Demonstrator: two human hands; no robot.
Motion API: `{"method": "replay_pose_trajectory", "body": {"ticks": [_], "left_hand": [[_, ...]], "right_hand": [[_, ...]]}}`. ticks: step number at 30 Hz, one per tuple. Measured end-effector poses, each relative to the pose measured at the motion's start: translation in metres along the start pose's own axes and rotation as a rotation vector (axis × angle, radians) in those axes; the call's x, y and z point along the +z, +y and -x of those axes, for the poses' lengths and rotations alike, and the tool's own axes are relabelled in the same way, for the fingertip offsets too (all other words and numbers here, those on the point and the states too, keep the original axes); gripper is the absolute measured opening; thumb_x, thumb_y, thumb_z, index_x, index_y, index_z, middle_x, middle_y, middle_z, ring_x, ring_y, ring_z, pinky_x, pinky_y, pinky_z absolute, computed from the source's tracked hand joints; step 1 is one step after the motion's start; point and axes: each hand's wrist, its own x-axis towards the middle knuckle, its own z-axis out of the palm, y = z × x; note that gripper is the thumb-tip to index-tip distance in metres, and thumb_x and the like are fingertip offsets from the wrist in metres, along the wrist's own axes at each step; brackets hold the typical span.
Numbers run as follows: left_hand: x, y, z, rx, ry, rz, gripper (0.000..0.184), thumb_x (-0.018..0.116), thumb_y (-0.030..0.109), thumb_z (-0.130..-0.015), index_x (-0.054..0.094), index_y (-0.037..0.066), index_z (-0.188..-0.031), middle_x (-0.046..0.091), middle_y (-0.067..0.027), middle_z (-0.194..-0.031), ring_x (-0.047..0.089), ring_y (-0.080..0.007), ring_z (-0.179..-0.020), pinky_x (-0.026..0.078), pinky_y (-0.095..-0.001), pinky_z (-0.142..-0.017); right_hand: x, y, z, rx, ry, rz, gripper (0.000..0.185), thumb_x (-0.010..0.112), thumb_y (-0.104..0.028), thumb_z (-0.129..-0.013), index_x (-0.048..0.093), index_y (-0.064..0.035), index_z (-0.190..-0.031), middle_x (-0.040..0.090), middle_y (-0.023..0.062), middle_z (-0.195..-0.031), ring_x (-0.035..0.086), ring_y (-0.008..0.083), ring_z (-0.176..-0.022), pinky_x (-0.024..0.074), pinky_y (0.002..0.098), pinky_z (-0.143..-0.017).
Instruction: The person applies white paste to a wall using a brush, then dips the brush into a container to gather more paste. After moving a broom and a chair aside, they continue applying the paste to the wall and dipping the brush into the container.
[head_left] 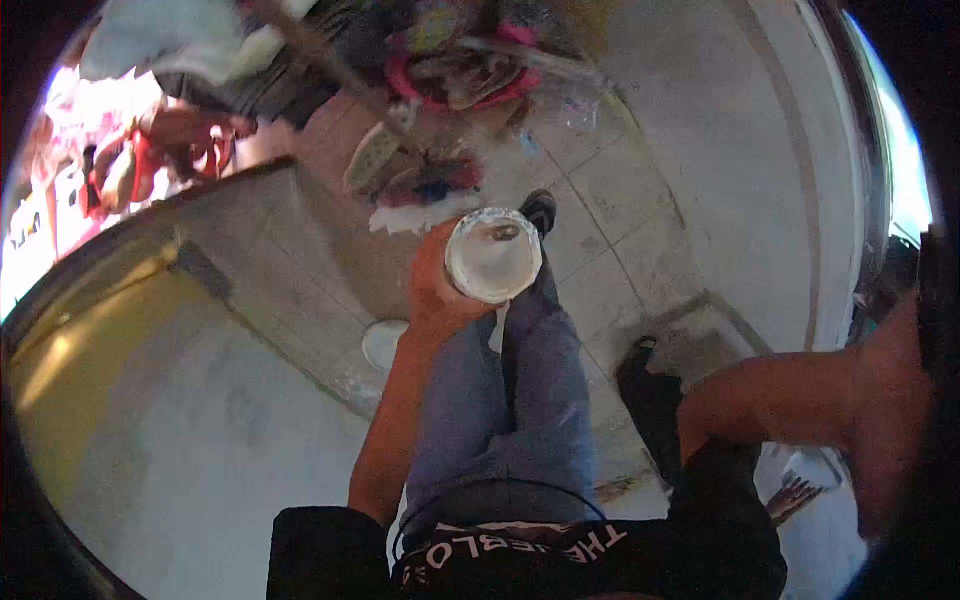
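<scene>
My left hand (435, 285) is closed around the side of a round white tub (494, 256), held out in front of my legs. The tub's rim is smeared with white, and pale, paint-like material shows inside with a small dark patch near the far edge. My right arm is bent out to the right. Its blurred, stretched end, where my right hand (888, 430) appears to be, lies near the right edge, and its fingers cannot be made out. Below the forearm is a brush-like shape (802, 489) with a pale end; whether my hand touches it is unclear.
A white round lid or dish (384, 345) lies on the tiled floor (590, 225) by my left leg. Ahead are a pink-rimmed basin (465, 75), rumpled cloths (430, 185) and a sandal-like shape (375, 158). Pale walls curve along the left (220, 420) and right (740, 130).
</scene>
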Motion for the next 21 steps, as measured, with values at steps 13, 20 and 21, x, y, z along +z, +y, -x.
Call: {"method": "replay_pose_trajectory", "body": {"ticks": [13, 20, 21], "left_hand": [[0.135, 0.03, -0.116, -0.09, -0.302, 0.044, 0.095, 0.095, 0.034, -0.049, 0.053, 0.003, -0.128, 0.062, -0.0162, -0.121, 0.06, -0.0298, -0.113, 0.044, -0.0436, -0.101], [0.213, -0.014, -0.169, 0.045, -0.293, 0.065, 0.089, 0.093, 0.034, -0.052, 0.054, 0.003, -0.126, 0.062, -0.0172, -0.116, 0.061, -0.0309, -0.11, 0.047, -0.041, -0.097], [0.227, -0.024, -0.177, 0.067, -0.302, 0.078, 0.089, 0.093, 0.034, -0.052, 0.054, 0.003, -0.126, 0.062, -0.017, -0.116, 0.061, -0.0309, -0.11, 0.047, -0.041, -0.097]], "right_hand": [[-0.128, 0.041, 0.119, 0.051, 0.014, 0.431, 0.028, 0.068, -0.009, -0.086, 0.062, 0.0022, -0.112, 0.066, 0.012, -0.109, 0.065, 0.0215, -0.09, 0.0528, 0.0348, -0.082], [-0.115, 0.078, 0.163, 0.035, 0.186, 0.708, 0.025, 0.068, -0.008, -0.086, 0.062, 0.003, -0.109, 0.067, 0.0122, -0.107, 0.065, 0.0215, -0.086, 0.0535, 0.034, -0.079], [-0.109, 0.086, 0.17, 0.029, 0.186, 0.726, 0.025, 0.068, -0.008, -0.086, 0.062, 0.0031, -0.108, 0.067, 0.0122, -0.106, 0.065, 0.0215, -0.085, 0.0536, 0.0339, -0.079]]}}
